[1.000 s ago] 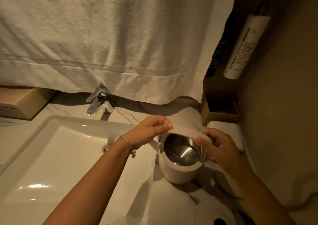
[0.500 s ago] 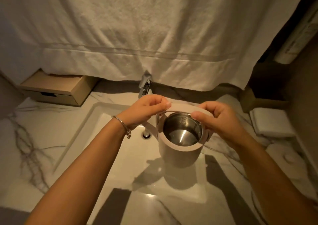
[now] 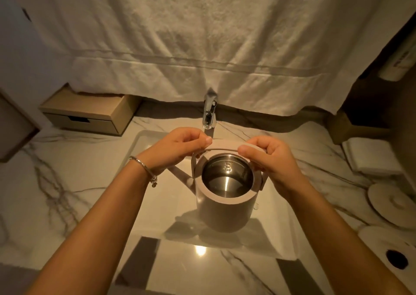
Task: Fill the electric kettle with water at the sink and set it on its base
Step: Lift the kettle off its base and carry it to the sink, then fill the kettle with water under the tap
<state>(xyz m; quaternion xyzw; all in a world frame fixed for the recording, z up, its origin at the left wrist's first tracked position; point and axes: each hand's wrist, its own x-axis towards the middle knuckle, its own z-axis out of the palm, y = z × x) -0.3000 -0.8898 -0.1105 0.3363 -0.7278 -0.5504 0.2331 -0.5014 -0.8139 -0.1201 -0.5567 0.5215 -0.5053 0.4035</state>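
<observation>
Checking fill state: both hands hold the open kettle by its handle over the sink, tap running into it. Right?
Not quite: in the head view the tap is off, with no stream. Both the left hand and right hand do hold the open kettle by its handle over the sink.

Both hands [image 3: 180, 147] [image 3: 272, 159] hold kettle [image 3: 225, 206] — over sink [image 3: 157, 204].

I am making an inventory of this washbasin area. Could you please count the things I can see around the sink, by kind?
Kettle: 1
Round white discs right of the sink (base or lid, cannot tell): 2
Faucet: 1
Wooden drawer box: 1
Hanging towel: 1
Folded white cloth: 1
Bracelet: 1
Total: 8
</observation>
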